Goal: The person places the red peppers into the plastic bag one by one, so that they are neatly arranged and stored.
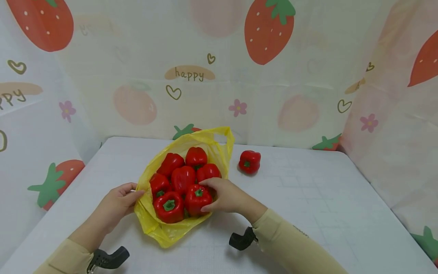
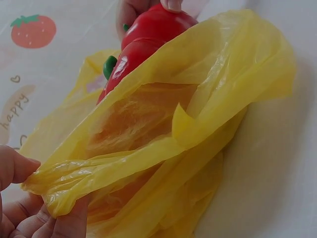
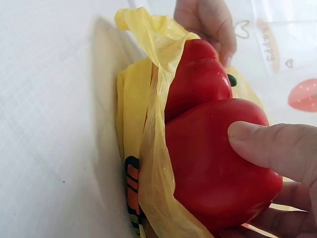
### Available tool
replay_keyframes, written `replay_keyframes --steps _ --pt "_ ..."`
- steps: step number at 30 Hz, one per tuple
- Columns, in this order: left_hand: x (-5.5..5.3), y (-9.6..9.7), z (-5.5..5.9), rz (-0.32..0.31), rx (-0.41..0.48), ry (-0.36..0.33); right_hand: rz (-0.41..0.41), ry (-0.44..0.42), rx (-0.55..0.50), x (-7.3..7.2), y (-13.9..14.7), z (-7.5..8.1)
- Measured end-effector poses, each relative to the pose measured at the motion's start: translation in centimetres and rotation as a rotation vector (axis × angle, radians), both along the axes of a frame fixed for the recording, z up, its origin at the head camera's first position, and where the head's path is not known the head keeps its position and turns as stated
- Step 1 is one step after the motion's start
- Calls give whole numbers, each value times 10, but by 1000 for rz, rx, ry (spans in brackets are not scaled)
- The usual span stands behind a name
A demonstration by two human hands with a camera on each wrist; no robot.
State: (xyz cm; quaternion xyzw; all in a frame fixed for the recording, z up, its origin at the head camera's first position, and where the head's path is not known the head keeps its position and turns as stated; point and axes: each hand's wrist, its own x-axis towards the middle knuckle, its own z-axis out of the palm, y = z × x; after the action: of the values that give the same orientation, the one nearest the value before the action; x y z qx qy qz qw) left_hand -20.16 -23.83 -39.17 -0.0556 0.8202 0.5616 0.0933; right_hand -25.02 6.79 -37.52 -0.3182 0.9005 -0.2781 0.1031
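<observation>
A yellow plastic bag (image 1: pixel 161 236) lies open on the table with several red bell peppers (image 1: pixel 183 179) in its mouth. My left hand (image 1: pixel 118 203) pinches the bag's left edge; in the left wrist view the plastic (image 2: pixel 74 181) is bunched between thumb and fingers. My right hand (image 1: pixel 226 196) grips the front right bell pepper (image 1: pixel 196 201), thumb on one side and fingers round the other. In the right wrist view that bell pepper (image 3: pixel 213 168) sits inside the bag's rim, against a neighbouring one (image 3: pixel 198 74). Part of the bag's inside is hidden under the peppers.
One more red bell pepper (image 1: pixel 249 162) stands on the white table (image 1: pixel 308 213) to the right of the bag. Behind the table hangs a cloth backdrop (image 1: pixel 267 83) printed with strawberries, and it runs along both sides too. A black wrist mount (image 1: pixel 243 239) sits on each sleeve.
</observation>
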Motion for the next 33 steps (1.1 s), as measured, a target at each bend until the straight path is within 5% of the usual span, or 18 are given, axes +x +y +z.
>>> replay_keyframes --steps 33 --pt "0 -1 0 2 7 0 -5 -36 -51 -7 12 12"
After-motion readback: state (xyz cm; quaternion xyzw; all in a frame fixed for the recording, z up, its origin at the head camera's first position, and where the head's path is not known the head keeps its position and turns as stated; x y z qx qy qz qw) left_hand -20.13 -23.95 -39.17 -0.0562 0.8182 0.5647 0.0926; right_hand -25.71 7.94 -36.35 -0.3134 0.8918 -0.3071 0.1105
